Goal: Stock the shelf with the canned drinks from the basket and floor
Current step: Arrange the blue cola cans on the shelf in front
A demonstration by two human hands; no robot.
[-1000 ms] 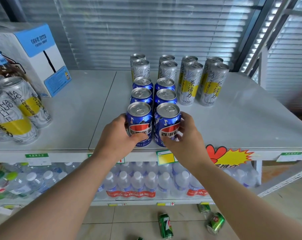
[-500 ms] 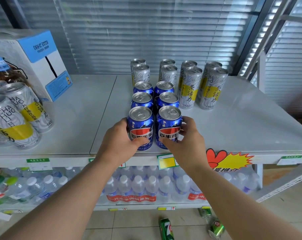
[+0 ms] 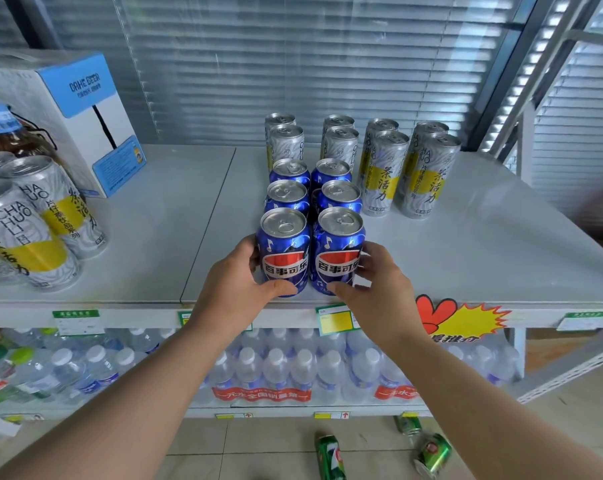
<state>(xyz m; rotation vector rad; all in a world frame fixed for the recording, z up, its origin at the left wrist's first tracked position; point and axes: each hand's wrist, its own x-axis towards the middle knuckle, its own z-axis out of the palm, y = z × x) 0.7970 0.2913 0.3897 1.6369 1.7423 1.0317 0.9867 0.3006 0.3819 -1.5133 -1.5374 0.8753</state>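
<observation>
— Head view: what do the hands hold?
— The left hand (image 3: pixel 232 289) grips the left Pepsi can (image 3: pixel 283 252), the right hand (image 3: pixel 379 291) grips the right Pepsi can (image 3: pixel 338 252), thumbs across their bases.
— Where?
— Upright, touching, at the shelf (image 3: pixel 473 265) near edge, fronting two rows of blue cans (image 3: pixel 288 195). Below, green cans (image 3: pixel 329 457) lie on the floor (image 3: pixel 258 445).

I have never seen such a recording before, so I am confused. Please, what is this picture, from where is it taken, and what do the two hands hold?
No machine here: a person wears a camera on the head, so you look down along their arms. The left hand grips the front left blue can, the right hand grips the front right blue can; both cans stand on the grey shelf, before four more blue cans and tall silver cans. Green cans lie on the floor below.
</observation>
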